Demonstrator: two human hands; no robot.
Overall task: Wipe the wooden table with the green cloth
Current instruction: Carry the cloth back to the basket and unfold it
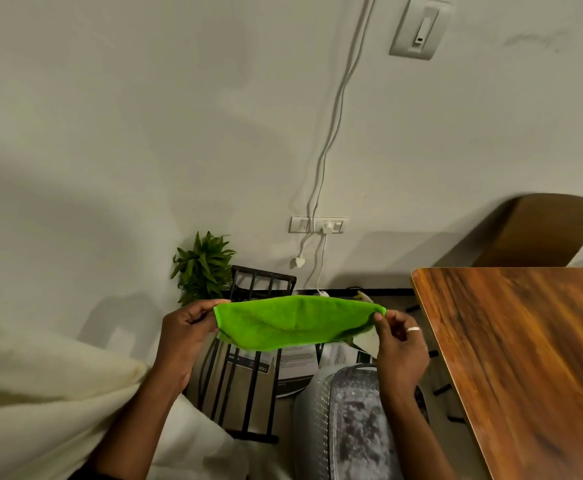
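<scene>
Head camera looks forward and down, seemingly close above raised hands.

**Both my hands raised, pinching**

My left hand (182, 332) and right hand (401, 344) are lifted side by side, forearms bare and reaching away from me. Each closes thumb against fingers, pinching an end of the green cloth (297, 323). A ring bands one right finger.

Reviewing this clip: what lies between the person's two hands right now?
In the head view, the bright green microfibre cloth spans the gap, folded and pulled taut, pinched at one end by the left hand and at the other by the right hand.
</scene>
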